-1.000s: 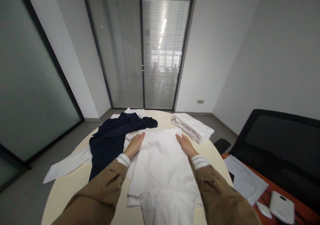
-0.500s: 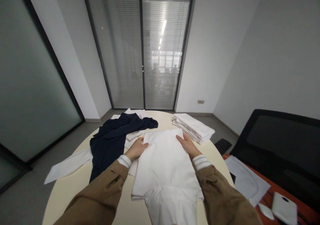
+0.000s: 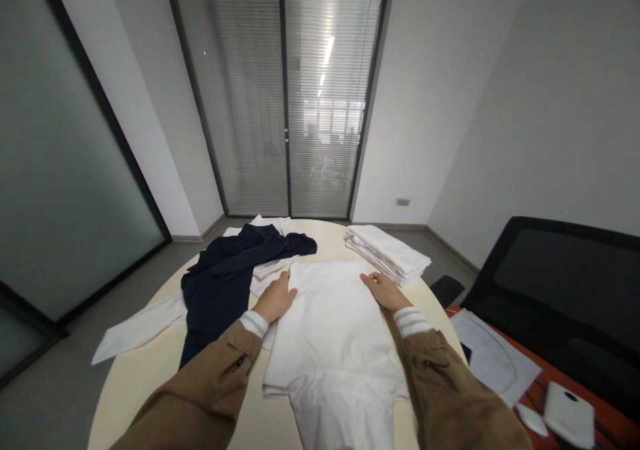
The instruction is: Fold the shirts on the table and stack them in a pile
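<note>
Both hands lie open and flat, gripping nothing. The left hand (image 3: pixel 277 299) rests on the left edge of a folded white garment (image 3: pixel 335 343), and the right hand (image 3: pixel 384 292) rests its fingers on the garment's right edge (a striped cuff shows at each wrist, under tan sleeves). The garment lies mid-table on a round cream table (image 3: pixel 131 390), running from near the centre toward the near edge and out of view at the bottom.

Just left of it, a crumpled navy garment (image 3: pixel 235 277) lies over loose white cloth (image 3: pixel 265 227), which reaches toward the far edge, and a white sleeve (image 3: pixel 140 327) trails toward the left edge. A folded white stack (image 3: pixel 386 253) sits near the far right edge, well clear of the right hand. Beyond the right edge are an orange desk (image 3: pixel 505 387) with papers (image 3: pixel 493 357) and a black chair (image 3: pixel 560 270).
</note>
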`<state>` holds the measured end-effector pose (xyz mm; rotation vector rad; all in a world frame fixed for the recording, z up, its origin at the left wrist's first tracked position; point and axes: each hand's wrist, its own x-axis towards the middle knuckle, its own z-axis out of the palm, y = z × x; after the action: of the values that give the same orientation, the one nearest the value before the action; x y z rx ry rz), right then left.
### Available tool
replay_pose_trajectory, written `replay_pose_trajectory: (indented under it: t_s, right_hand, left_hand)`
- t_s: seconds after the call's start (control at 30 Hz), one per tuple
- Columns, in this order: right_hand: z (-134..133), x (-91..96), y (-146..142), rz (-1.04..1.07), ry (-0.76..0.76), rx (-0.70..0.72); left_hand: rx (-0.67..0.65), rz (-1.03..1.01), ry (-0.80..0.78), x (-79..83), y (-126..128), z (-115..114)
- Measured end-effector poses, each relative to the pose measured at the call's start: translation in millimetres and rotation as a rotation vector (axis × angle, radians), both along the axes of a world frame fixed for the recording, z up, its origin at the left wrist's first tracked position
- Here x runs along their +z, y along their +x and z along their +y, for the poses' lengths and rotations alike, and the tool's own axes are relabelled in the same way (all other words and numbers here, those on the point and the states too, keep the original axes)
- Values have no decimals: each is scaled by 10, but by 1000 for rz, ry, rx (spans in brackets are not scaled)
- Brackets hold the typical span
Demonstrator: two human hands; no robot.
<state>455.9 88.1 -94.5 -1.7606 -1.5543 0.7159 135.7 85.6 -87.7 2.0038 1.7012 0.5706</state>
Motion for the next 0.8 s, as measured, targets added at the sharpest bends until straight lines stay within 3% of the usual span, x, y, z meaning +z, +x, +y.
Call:
replay_pose_trajectory:
  t_s: [0.17,0.33,0.5,0.63,0.8]
  right_hand:
    - [-36,27,-14,-68,-93,106]
    - [-61,14,-63,-301,25,14]
    - [-31,-69,-101,-191,142,43]
    - [46,-118,-120,-31,263,35]
    - [131,-133,-138,160,416,2]
  left_hand:
    - [9,308,-26,112,33,-140]
    - [28,333,18,137,64,-178]
    - [-29,73,33,66,48,-51]
    - [-43,-270,65,10,35,30]
    - [-76,-675,-164,-19,52,54]
